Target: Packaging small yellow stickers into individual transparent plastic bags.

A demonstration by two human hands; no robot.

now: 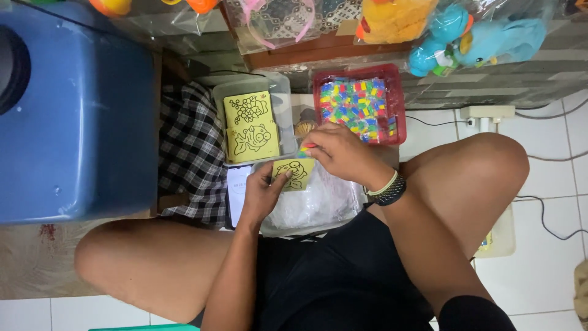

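Note:
My left hand [262,190] holds a small yellow card with a black line drawing [293,174] above a clear plastic box of plastic bags [318,205]. My right hand [343,153] pinches a small coloured packet [305,149] at the card's top edge. Just beyond my right hand sits a red tray [398,104] full of small multicoloured packets. To the left, a clear box [278,92] holds more yellow drawing cards [250,125]. A dark beaded wristband circles my right wrist.
A large blue container [79,116] stands at the left. Checked cloth [191,153] lies between it and the boxes. Bagged plush toys [465,37] hang at the top. A white power strip [487,113] and cables lie on the tiled floor at right. My bare knees flank the boxes.

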